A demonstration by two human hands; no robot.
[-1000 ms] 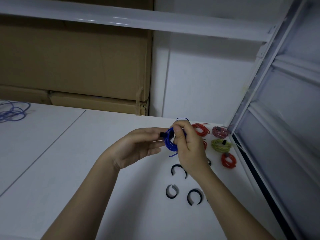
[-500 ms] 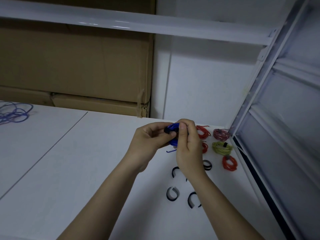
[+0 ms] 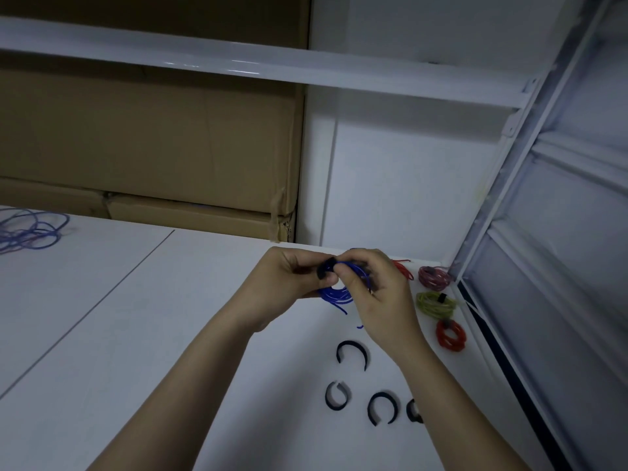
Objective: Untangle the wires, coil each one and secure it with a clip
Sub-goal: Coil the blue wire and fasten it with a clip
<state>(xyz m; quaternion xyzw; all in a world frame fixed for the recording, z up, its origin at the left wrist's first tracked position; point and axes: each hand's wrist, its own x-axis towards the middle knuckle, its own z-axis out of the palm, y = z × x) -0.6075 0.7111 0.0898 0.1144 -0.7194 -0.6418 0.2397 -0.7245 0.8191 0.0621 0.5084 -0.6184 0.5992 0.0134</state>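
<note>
A small blue wire coil (image 3: 336, 294) is held above the white table between both hands. My left hand (image 3: 289, 283) pinches a black clip (image 3: 324, 268) at the coil's top left. My right hand (image 3: 377, 294) grips the coil's right side with curled fingers, hiding much of it. A loose blue wire end hangs below the coil. Several open black clips lie on the table below, among them one (image 3: 351, 353) nearest my right wrist and two (image 3: 336, 396) (image 3: 382, 407) closer to me.
Finished coils lie at the right: a red one (image 3: 450, 334), a yellow-green one (image 3: 436, 304), a pinkish one (image 3: 433, 277) and a red one (image 3: 402, 268) behind my right hand. A tangle of bluish wire (image 3: 30, 229) sits far left. Cardboard boxes (image 3: 153, 147) and a white frame (image 3: 509, 232) border the table.
Both hands have closed in on the blue coil. The black clip has moved onto the coil's top left edge, and the coil now hangs lower between the fingers.
</note>
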